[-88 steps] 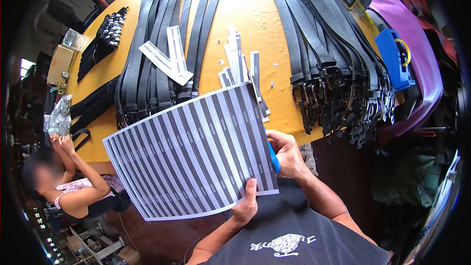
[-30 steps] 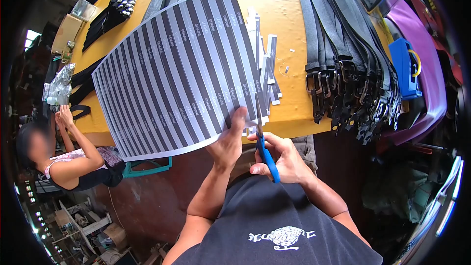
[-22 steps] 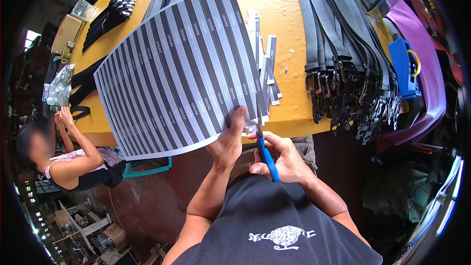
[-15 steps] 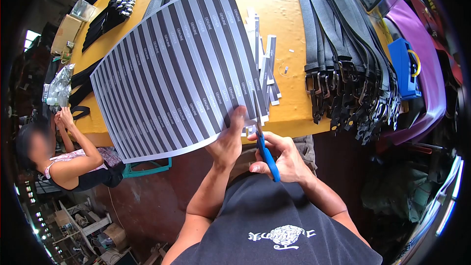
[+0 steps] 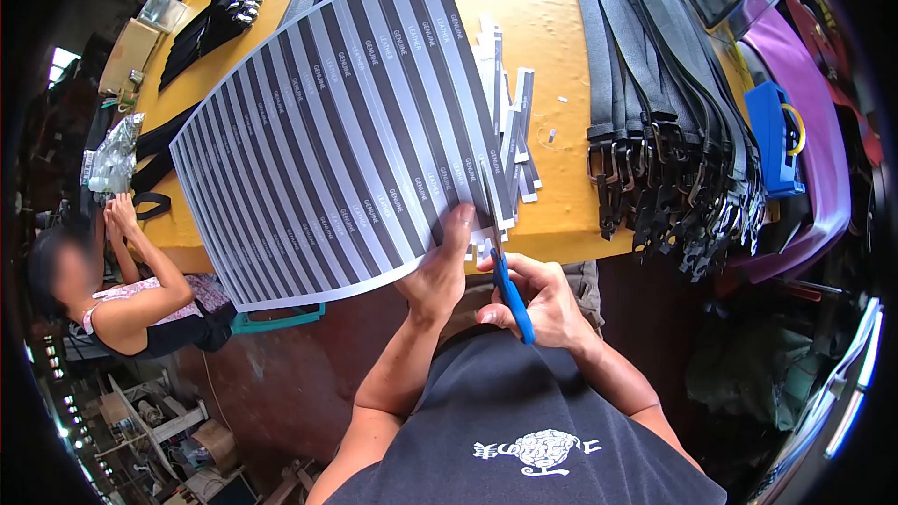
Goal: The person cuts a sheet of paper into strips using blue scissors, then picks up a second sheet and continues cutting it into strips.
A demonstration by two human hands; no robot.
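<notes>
Left hand [image 5: 435,276] still pinches the striped sheet [image 5: 327,131] (thumb on top); right hand [image 5: 547,304] stays clamped on the blue scissors [image 5: 513,295], cutting its edge.

The big striped sheet [image 5: 327,131] has the small words GENUINE and LEATHER printed along its stripes, again and again. The cut strips [image 5: 513,122] just right of it have print too small to read. The black shirt [image 5: 580,411], near the bottom, has a white logo with blurry letters.

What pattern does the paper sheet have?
The sheet has long dark grey and white stripes with small text; head view.
</notes>
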